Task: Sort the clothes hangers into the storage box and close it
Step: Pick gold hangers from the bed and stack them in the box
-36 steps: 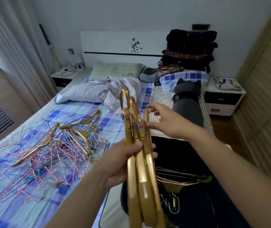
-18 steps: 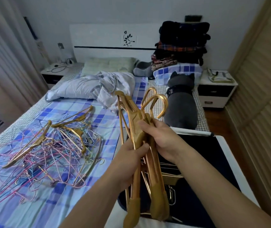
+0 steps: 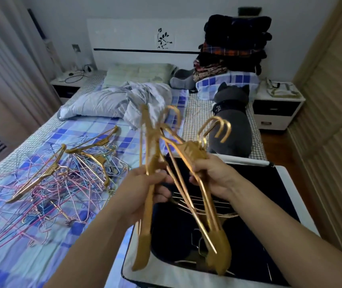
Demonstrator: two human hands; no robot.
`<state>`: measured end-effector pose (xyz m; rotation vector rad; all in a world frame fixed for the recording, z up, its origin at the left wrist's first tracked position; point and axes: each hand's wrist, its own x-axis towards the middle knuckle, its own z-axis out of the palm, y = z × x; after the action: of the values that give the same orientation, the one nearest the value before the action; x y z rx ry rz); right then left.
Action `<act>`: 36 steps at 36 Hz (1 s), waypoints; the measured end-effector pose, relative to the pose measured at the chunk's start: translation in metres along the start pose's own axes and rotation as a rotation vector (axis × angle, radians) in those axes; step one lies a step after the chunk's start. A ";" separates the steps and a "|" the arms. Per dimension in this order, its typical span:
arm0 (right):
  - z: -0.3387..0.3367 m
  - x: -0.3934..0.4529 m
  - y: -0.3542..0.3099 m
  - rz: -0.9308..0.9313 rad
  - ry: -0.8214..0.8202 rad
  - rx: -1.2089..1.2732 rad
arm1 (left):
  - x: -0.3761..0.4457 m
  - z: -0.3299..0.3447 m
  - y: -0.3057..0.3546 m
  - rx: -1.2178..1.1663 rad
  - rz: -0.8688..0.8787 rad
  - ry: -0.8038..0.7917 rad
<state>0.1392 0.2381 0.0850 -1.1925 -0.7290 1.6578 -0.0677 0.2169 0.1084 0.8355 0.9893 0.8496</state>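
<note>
Two bunches of gold hangers are held above the open storage box (image 3: 286, 183), whose dark inside already holds a few more. The left hand (image 3: 145, 190) grips one bunch (image 3: 148, 163) by its middle, and the right hand (image 3: 211, 175) has its fingers curled round the other bunch (image 3: 197, 183), hooks pointing up. A tangled pile of wire hangers (image 3: 58, 183) lies on the checked bed sheet (image 3: 20, 256) to the left.

bed (image 3: 108, 129) | white headboard (image 3: 124, 38) | two nightstands (image 3: 278, 109) | curtains (image 3: 6, 59) | wood floor (image 3: 274, 142)
</note>
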 end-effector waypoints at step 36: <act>-0.152 0.043 0.282 0.820 -0.350 -1.176 | 0.008 -0.066 -0.049 -0.017 -0.020 0.471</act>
<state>0.1802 0.1604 -0.2261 -2.2455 -1.7385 2.1708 -0.1162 0.2167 0.0414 0.6189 1.3964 1.0619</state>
